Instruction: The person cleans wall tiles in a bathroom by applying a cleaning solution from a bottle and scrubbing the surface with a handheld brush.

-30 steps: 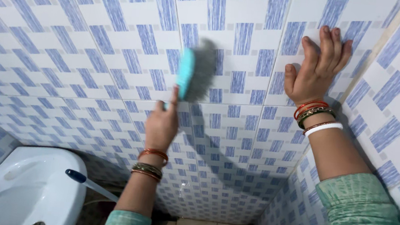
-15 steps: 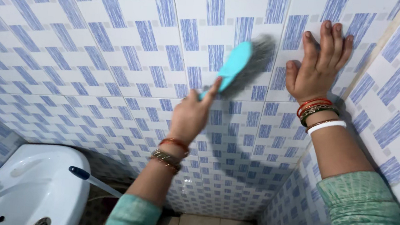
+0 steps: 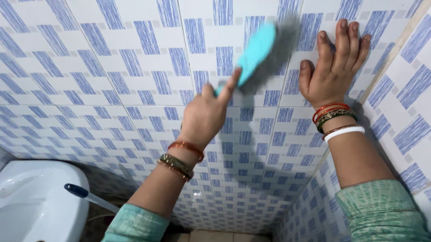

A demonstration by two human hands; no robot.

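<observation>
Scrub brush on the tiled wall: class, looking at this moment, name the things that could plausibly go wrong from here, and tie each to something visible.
1. The left hand sweeps the turquoise scrub brush close to the right hand, which lies flat on the tiled wall; another stroke could rasp those fingers.
2. The left hand's grip is only on the handle's end, so the brush might twist loose and drop toward the white basin below.
3. Leaning on a glossy tile, the bracing palm could slip.

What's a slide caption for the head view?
Left hand scrubs blue-and-white tiled wall with turquoise brush; right hand flat on wall.
</observation>
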